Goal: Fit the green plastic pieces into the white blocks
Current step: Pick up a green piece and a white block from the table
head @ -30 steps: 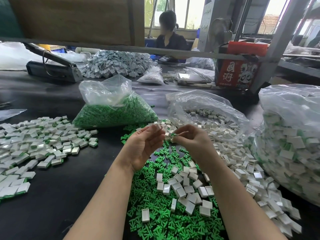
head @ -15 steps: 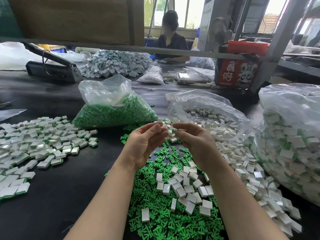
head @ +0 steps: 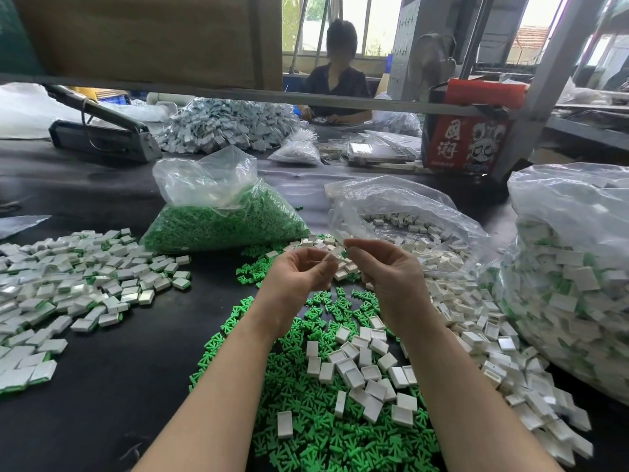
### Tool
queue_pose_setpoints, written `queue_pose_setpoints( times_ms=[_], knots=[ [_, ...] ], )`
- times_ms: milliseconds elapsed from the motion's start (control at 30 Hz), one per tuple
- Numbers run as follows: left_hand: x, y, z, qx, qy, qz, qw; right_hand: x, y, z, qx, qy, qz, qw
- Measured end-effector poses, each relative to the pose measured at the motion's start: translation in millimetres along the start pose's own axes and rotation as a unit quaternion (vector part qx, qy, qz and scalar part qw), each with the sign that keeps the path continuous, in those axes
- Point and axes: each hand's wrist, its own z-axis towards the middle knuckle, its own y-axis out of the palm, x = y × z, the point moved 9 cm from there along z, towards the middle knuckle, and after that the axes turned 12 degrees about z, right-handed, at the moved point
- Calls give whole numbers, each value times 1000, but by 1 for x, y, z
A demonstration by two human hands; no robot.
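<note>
While loose green plastic pieces (head: 316,434) and white blocks (head: 360,373) lie heaped together on the black counter (head: 102,420), the left hand (head: 296,277) and right hand (head: 391,277) are raised just above them, fingers curled, fingertips nearly meeting. Whether anything is pinched cannot be told. Finished blocks (head: 68,287) are spread at left, and bagged green pieces (head: 221,226) behind.

Two bare forearms enter from the near edge. The left hand (head: 299,277) and right hand (head: 391,274) wear nothing. No sleeves show.
</note>
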Motion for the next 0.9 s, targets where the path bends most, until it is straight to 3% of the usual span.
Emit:
queue_pose_setpoints(
  times_ms=[467, 900],
  knots=[
    [5, 2, -4, 7, 1, -18, 1000, -6, 3, -3, 15, -42, -51, 998],
    [5, 3, -4, -6, 12, 19, 1000, -3, 6, -6, 13, -12, -73, 997]
  ],
)
